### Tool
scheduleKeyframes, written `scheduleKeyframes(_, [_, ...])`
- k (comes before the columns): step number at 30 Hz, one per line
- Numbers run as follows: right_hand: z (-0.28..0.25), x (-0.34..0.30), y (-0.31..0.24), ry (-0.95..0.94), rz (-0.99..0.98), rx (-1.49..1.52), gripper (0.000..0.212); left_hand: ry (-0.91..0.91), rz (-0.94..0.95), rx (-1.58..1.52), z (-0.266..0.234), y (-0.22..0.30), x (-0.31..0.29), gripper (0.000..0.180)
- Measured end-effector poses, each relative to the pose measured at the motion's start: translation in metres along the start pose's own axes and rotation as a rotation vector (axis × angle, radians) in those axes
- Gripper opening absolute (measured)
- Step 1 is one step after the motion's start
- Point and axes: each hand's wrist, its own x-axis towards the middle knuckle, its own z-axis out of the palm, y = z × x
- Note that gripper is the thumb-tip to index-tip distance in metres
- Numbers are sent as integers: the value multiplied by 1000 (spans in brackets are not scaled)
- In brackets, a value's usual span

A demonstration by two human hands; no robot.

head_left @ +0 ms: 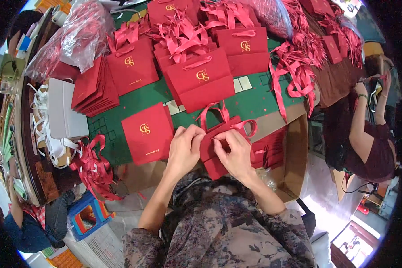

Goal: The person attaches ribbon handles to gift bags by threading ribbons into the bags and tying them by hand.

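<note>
– As the head view looks down, where is the red bag (211, 165)?
– Between the left hand (186, 145) and the right hand (235, 153), at the green worktop (155, 96)'s near edge; its ribbon (253, 128) loops rightward.
– And the hands?
– Slightly apart; the left is clamped on the bag's side; the right pinches at its front.

The right hand (237, 151) partly hides a red bag (213, 166); clear plastic (88, 31) is cropped above.
</note>
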Motion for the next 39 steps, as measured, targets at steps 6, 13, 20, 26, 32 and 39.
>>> scheduleKeyframes(6, [-4, 0, 0, 4, -40, 52, 12, -10, -47, -83, 0, -1, 1, 9])
scheduleKeyframes(13, [-3, -1, -3, -8, 5, 46, 11, -34, -39, -104, -1, 0, 2, 10])
scheduleKeyframes(20, [-4, 3, -3, -48, -51, -33, 13, -27, -78, -102, 5, 0, -1, 10])
scheduleKeyframes(26, [-7, 8, -5, -164, -178, -205, 18, 15, -36, -17, 9, 4, -3, 10])
scheduleKeyframes(32, [-4, 6, -9, -198, -138, -265, 19, 32, -16, -1, 18, 6, -4, 8])
scheduleKeyframes(39, [-1, -1, -9, -83, -5, -157, 18, 73, -10, -43, 21, 4, -7, 7])
